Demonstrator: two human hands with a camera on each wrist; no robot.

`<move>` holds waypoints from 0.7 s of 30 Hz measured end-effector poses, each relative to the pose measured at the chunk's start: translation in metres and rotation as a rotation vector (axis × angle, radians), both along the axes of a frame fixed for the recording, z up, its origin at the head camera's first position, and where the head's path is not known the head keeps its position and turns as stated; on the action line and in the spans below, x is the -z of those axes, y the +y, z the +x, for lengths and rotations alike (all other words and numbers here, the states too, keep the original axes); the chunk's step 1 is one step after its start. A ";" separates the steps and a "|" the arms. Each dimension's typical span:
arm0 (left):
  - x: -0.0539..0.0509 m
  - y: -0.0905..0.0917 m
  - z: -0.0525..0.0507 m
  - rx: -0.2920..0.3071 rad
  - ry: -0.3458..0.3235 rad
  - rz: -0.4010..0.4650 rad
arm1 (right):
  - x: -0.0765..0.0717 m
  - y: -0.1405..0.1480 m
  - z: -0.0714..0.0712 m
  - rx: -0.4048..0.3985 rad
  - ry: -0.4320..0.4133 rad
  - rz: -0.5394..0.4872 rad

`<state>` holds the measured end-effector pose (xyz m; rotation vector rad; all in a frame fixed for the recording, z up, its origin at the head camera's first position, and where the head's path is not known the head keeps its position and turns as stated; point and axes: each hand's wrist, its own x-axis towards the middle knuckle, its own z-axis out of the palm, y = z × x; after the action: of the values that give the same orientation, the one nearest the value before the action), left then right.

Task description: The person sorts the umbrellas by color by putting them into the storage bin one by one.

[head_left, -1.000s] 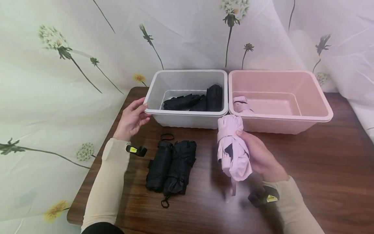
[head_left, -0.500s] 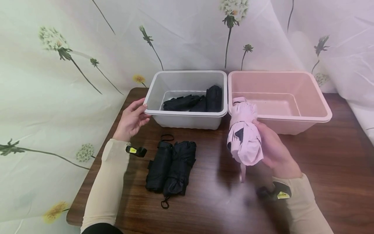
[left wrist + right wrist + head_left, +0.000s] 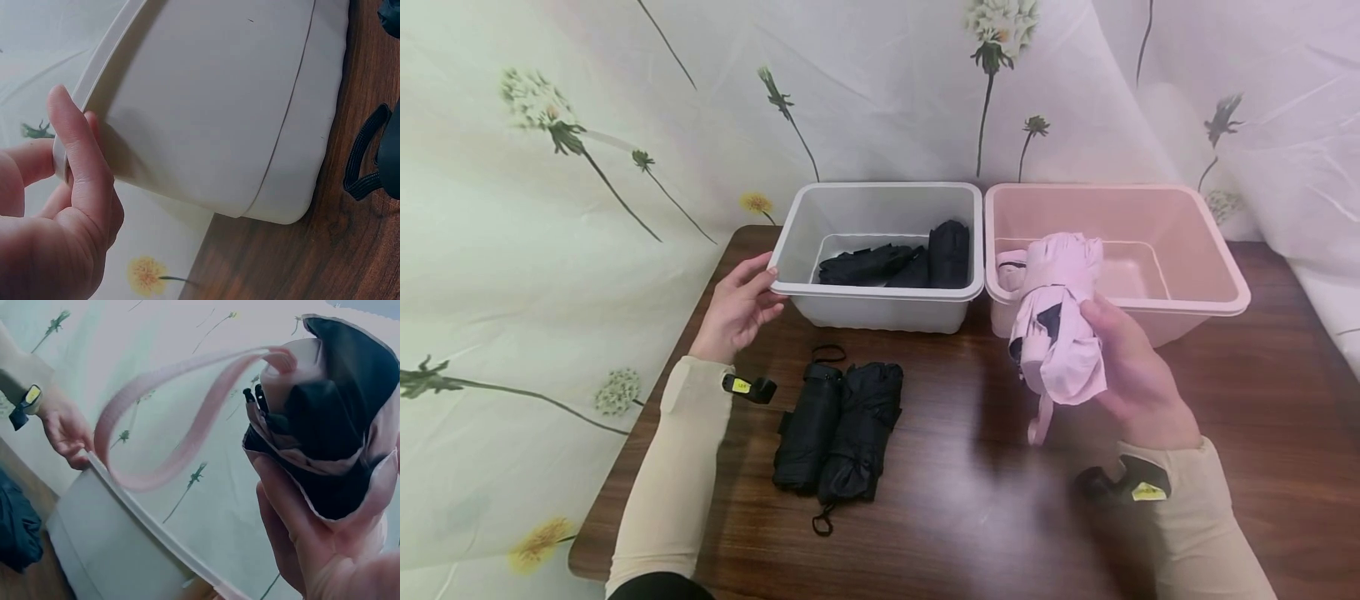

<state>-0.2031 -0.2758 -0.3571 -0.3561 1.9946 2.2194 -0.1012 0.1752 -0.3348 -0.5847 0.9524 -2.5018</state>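
Note:
My right hand [image 3: 1142, 375] grips a folded pink umbrella [image 3: 1063, 317], held up over the front edge of the pink bin [image 3: 1195, 250]. Its wrist strap [image 3: 206, 412] dangles as a loop in the right wrist view. Behind it, partly hidden, another pink umbrella [image 3: 1009, 268] lies inside that bin. With thumb and fingers, my left hand [image 3: 737, 308] pinches the corner rim of the grey-white bin [image 3: 880, 308]; the left wrist view shows this rim [image 3: 81, 94] up close. Black folded umbrellas [image 3: 950, 254] lie in the grey-white bin.
Two black folded umbrellas [image 3: 835, 433] lie side by side on the brown wooden table [image 3: 940, 533], in front of the grey-white bin. Both bins stand next to each other at the back, against a flower-printed cloth [image 3: 880, 100].
My right hand has carried the pink umbrella to the right and away from me, from between the bins to above the pink bin's front rim. The left hand has stayed on its rim.

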 end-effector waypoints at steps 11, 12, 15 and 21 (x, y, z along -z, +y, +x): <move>-0.001 -0.001 0.001 0.006 -0.003 0.016 | -0.010 0.013 -0.004 -0.016 -0.085 -0.217; -0.001 -0.001 0.000 0.005 -0.003 0.014 | -0.011 0.014 -0.004 -0.018 -0.085 -0.234; -0.001 -0.002 0.000 0.002 -0.006 0.014 | -0.013 0.017 -0.006 -0.003 -0.078 -0.247; -0.002 -0.002 0.000 0.001 -0.004 0.028 | -0.017 0.020 -0.011 -0.026 -0.086 -0.350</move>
<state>-0.2034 -0.2776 -0.3555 -0.3562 1.9599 2.2418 -0.1120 0.1947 -0.3179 -0.5817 0.4736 -2.6645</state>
